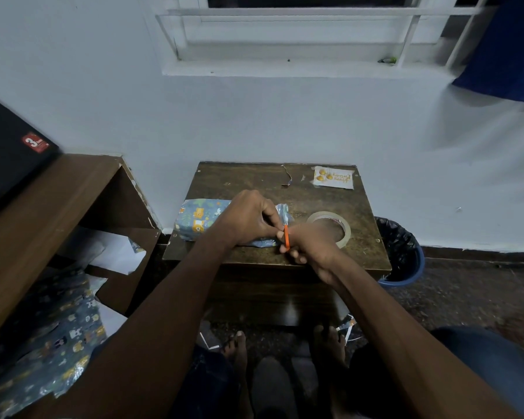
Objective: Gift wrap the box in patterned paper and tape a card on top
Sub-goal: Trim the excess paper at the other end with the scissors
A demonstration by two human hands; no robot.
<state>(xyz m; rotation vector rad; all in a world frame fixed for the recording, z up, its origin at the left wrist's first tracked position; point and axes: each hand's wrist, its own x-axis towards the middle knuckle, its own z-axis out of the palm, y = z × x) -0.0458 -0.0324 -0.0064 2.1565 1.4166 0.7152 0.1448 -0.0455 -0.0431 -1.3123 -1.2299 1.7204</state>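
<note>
The box [197,219], wrapped in blue paper with animal prints, lies on its side on the small wooden table [242,176]. My left hand [248,219] rests over its right half, and the fingertips pinch the folded paper at the right end. Just right of that end, my right hand [315,246] grips a thin orange tool [286,237] held upright; the tool's tip meets my left fingertips. The tool's working end is hidden. A clear tape roll [345,228] lies flat behind my right hand. The card [333,176], white with yellow figures, lies at the table's back right corner.
A thin paper strip [286,176] lies at the back of the table. A blue bin [403,252] with a black liner stands to the right. A brown shelf unit [43,207] stands at the left. Leftover patterned paper [49,328] lies below the shelf unit. My bare feet are under the table.
</note>
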